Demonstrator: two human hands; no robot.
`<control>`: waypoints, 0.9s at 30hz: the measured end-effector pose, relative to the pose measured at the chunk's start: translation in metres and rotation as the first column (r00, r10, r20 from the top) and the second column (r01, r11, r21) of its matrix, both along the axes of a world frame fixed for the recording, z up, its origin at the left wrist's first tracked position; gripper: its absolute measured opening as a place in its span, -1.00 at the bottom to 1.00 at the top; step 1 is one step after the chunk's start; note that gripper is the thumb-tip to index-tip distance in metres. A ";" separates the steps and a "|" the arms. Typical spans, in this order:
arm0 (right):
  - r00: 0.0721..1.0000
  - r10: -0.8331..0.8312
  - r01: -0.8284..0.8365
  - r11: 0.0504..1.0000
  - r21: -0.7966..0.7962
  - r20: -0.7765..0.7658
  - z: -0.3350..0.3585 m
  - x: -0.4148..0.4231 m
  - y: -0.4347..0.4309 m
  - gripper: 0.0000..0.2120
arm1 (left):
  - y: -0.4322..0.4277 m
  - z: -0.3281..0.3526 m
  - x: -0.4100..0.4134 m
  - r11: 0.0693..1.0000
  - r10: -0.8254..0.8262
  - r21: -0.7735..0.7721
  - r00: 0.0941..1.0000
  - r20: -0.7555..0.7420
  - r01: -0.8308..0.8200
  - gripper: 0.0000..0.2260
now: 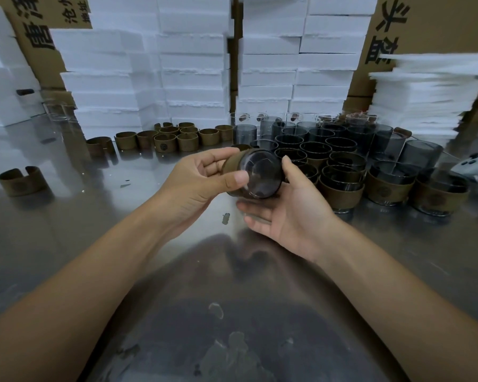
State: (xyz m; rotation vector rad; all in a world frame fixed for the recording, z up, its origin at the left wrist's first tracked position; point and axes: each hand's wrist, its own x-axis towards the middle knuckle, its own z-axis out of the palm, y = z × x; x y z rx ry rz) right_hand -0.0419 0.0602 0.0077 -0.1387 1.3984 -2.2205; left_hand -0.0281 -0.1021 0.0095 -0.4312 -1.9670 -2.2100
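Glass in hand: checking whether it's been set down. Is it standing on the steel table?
No, the glass is held on its side above the table, gripped by the left hand and supported by the right hand.

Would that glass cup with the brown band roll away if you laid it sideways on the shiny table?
Probably yes: the glass cup is round and the metal table looks smooth. It would likely break if dropped, since it looks like see-through glass. The brown band may give the left hand better grip than bare glass.
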 end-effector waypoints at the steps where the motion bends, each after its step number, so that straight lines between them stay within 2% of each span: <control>1: 1.000 0.008 -0.008 1.000 -0.012 0.004 0.000 -0.001 0.001 -0.46 | 0.000 0.000 -0.001 0.998 0.010 -0.054 1.000 -0.009 -0.011 -0.38; 3: 1.000 0.011 -0.012 1.000 -0.029 -0.006 0.001 0.000 0.001 -0.48 | 0.001 -0.001 -0.001 0.991 -0.002 -0.137 1.000 -0.026 -0.001 -0.48; 7: 0.994 -0.068 0.062 0.996 -0.066 -0.089 0.003 0.001 -0.001 -0.58 | 0.003 -0.001 0.003 0.980 -0.045 -0.197 0.998 -0.040 0.036 -0.55; 10: 0.970 -0.181 0.165 0.981 -0.106 -0.165 0.005 0.003 0.000 -0.61 | 0.005 -0.002 0.002 0.980 0.038 -0.195 0.999 0.006 -0.036 -0.56; 15: 0.903 -0.249 0.229 0.969 -0.098 -0.350 0.003 0.010 -0.002 -0.46 | 0.005 0.000 0.000 0.983 0.045 -0.181 0.996 0.071 -0.032 -0.68; 17: 0.883 -0.254 0.244 0.967 -0.075 -0.394 0.002 0.010 -0.002 -0.50 | 0.005 0.000 0.001 0.986 0.027 -0.166 0.997 0.067 -0.016 -0.71; 19: 0.862 -0.248 0.255 0.966 -0.046 -0.442 -0.001 0.007 -0.002 -0.60 | 0.005 -0.001 0.000 0.987 0.032 -0.160 0.999 0.044 -0.025 -0.70; 21: 0.842 -0.232 0.243 0.969 -0.041 -0.488 -0.003 0.006 -0.002 -0.62 | 0.003 -0.002 0.000 0.989 0.048 -0.142 0.999 0.016 -0.045 -0.66; 24: 0.801 -0.207 0.247 0.969 -0.006 -0.562 -0.005 0.004 -0.001 -0.62 | 0.002 -0.003 0.001 0.990 0.065 -0.126 0.998 -0.023 -0.068 -0.50; 27: 0.754 -0.215 0.327 0.943 0.070 -0.621 -0.007 0.003 -0.001 -0.67 | 0.003 -0.004 0.001 0.987 0.035 -0.156 0.998 -0.055 -0.043 -0.55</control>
